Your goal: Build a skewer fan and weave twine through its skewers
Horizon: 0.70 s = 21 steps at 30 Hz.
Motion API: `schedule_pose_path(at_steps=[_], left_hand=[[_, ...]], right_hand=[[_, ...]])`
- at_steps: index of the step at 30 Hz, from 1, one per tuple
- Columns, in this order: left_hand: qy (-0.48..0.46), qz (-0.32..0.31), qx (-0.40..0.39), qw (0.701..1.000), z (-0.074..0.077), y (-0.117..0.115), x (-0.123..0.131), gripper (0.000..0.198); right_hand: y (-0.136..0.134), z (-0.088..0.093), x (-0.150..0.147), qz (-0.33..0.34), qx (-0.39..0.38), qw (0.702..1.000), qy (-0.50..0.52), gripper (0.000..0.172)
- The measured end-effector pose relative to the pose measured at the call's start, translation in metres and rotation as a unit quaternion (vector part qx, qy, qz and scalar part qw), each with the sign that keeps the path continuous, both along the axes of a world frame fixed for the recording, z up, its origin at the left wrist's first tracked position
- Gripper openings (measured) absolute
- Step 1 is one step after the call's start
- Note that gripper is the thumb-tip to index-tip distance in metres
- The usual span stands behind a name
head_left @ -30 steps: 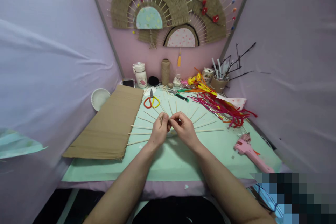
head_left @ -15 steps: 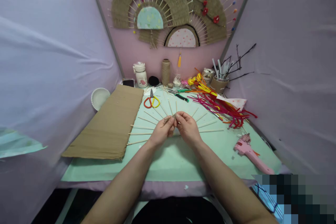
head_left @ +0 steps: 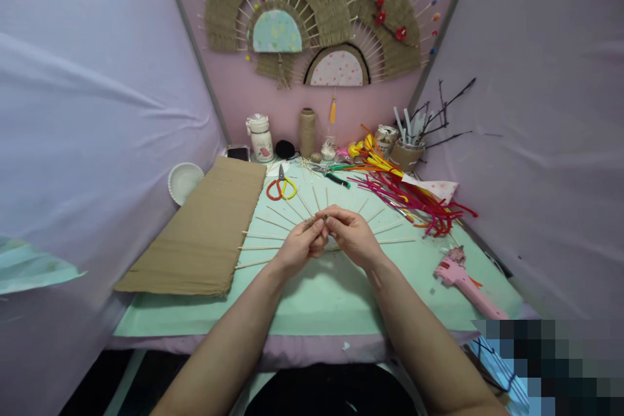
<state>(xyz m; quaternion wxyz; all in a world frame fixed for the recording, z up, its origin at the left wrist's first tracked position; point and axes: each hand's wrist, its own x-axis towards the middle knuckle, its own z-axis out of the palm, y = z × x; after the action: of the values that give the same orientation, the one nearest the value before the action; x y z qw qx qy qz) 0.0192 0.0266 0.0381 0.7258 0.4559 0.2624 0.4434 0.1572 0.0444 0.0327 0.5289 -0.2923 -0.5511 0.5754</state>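
Note:
My left hand (head_left: 301, 246) and my right hand (head_left: 355, 238) meet over the middle of the table, both closed in a pinch with fingertips touching. Between the fingers shows a small piece of brown twine (head_left: 309, 223); most of it is hidden by the fingers. Under and around the hands, several thin wooden sticks (head_left: 275, 212) fan out in a half circle. Their inner ends are covered by my hands. Red-and-yellow-handled scissors (head_left: 281, 189) lie just beyond the sticks, up and to the left.
Brown cardboard (head_left: 195, 240) lies at the left beside a white dish (head_left: 185, 183). A pink glue gun (head_left: 465, 283) rests at the right, below bright pipe cleaners (head_left: 390, 192). Pliers (head_left: 336, 179), a twine spool (head_left: 307, 133) and a white bottle (head_left: 260, 140) stand or lie at the back.
My right hand has turned a little and its wrist has shifted slightly right, while the fingertips stay together with the left. The left hand has barely moved.

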Motion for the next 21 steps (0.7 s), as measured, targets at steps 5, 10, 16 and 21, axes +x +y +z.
schedule_pose_path(at_steps=[5, 10, 16, 21], left_hand=[[0.021, -0.013, 0.009, 1.000, -0.002, 0.001, 0.000, 0.035], [0.026, -0.041, -0.003, 0.999, -0.003, 0.002, -0.002, 0.033], [0.000, -0.039, -0.081, 0.996, -0.002, 0.007, -0.005, 0.029], [-0.019, -0.005, -0.124, 0.992, -0.002, 0.011, -0.007, 0.022]], right_hand=[[0.000, 0.002, -0.001, -0.033, -0.005, 0.999, 0.004, 0.016], [0.003, 0.001, -0.001, -0.098, -0.065, 0.992, 0.041, 0.025], [0.009, 0.002, 0.000, -0.155, -0.115, 0.968, 0.160, 0.029], [0.011, 0.002, 0.002, -0.207, -0.109, 0.958, 0.168, 0.030]])
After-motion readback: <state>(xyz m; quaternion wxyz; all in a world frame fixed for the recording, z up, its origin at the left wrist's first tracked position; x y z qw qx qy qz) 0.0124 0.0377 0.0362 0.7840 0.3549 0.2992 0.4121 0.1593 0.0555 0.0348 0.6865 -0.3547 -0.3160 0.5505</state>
